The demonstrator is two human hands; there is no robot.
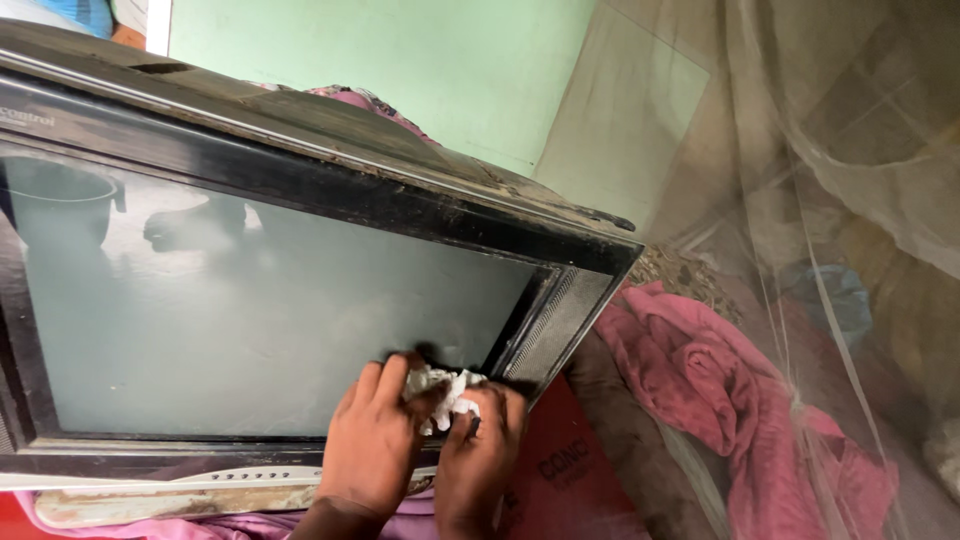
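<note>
Both hands — left hand, right hand — pinch a crumpled white paper wad against the old black-framed television's grey glass screen; hard pressure at that corner could tip the tilted set.

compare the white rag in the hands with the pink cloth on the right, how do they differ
The white rag is small, crumpled, and pressed against the television screen's corner by both hands; the pink cloth is far larger, lying loose beside the set, untouched. Both are bunched fabric.
</note>
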